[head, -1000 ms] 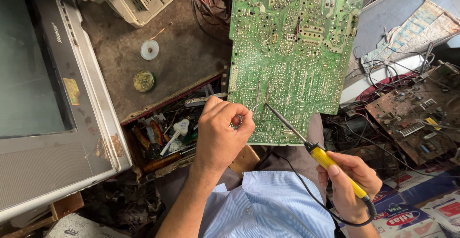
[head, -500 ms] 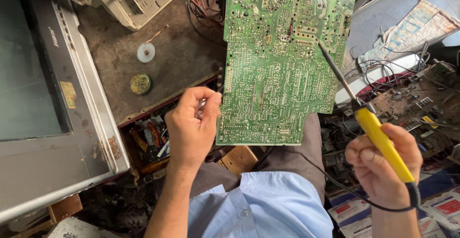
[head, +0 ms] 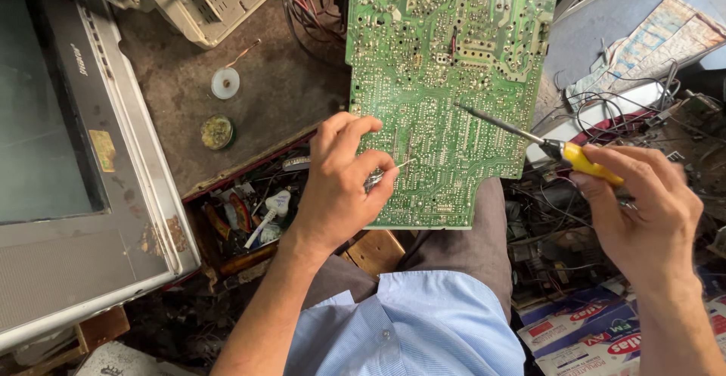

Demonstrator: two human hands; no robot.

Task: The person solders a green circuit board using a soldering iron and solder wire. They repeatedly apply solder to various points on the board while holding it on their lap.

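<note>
Where fingers pinch — solder wire [head: 401, 166], barely visible

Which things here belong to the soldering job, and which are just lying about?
In use:
circuit board
soldering iron, in right hand
solder wire, in left hand

Lying about:
television
white spool
round tin
printed boxes

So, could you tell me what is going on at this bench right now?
A person in a light blue shirt is working on the solder side of a large green circuit board propped over their knee. The right hand holds a yellow-handled soldering iron with its tip against the board. The left hand pinches a thin wire close to the board's lower part. An old television set lies to the left, beside an open drawer of tools.
</note>
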